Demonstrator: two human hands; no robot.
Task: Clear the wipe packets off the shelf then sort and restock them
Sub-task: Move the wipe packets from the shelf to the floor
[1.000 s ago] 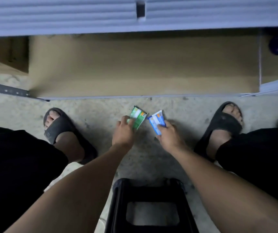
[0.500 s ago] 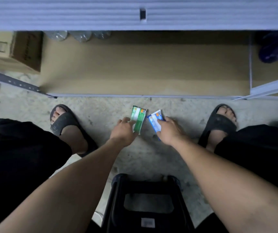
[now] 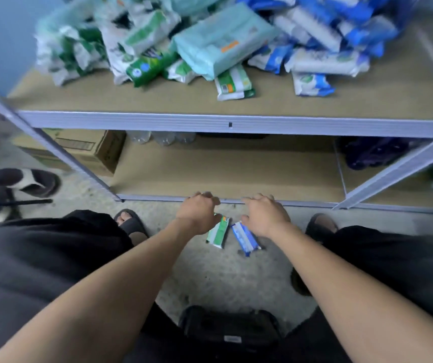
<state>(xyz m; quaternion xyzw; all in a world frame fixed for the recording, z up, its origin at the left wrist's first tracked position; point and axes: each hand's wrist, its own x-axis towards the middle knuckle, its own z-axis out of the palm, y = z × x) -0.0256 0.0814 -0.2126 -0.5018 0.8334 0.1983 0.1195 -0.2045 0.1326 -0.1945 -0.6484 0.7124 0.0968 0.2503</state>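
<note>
While the left hand (image 3: 198, 210) and right hand (image 3: 265, 214) hover empty, build two colour piles on the floor.
Fingers loosely curled, they hold nothing. The green packet (image 3: 219, 231) and blue packet (image 3: 245, 238) lie side by side below, each pinched half a second ago. Take front packets from the shelf (image 3: 157, 121) heap (image 3: 223, 40) first.

A: Upper shelf board (image 3: 380, 100)?
B: Heaped at the far side: green packets (image 3: 79, 48) left, blue packets (image 3: 341, 30) right, a large pale-green pack (image 3: 220, 38) between.
A: Lower board (image 3: 223, 171)?
B: Clear bottles (image 3: 164, 138) at the back, a dark bundle (image 3: 370, 153) at the right. Cardboard box (image 3: 87, 150) at its left edge; on the board or the floor, unclear.
A: Floor (image 3: 210, 279)?
B: Green packet (image 3: 219, 231) and blue packet (image 3: 245, 238) just beside each other; black stool (image 3: 228, 330) nearest.
</note>
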